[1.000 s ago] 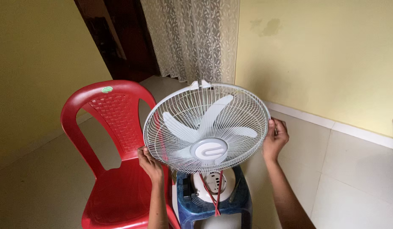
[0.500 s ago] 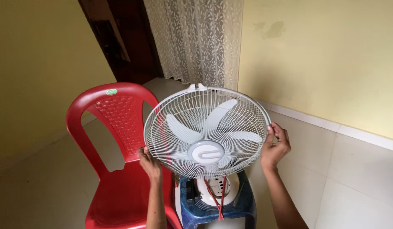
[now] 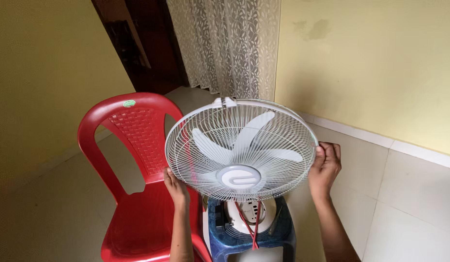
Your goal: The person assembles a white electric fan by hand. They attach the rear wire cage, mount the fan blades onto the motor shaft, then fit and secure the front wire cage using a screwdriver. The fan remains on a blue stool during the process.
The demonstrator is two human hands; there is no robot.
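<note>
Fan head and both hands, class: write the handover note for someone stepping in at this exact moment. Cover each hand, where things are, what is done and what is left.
Left hand: grips the lower left rim of the white fan guard.
Right hand: grips the guard's right rim.
The fan head, blades inside the cage, is tilted face-up over the fan base, which sits on a blue plastic stool. A red cord hangs below. A red plastic chair stands left.
Done: the guard is held on both sides.
Left: it is not set down; whether it is attached cannot be told.
</note>
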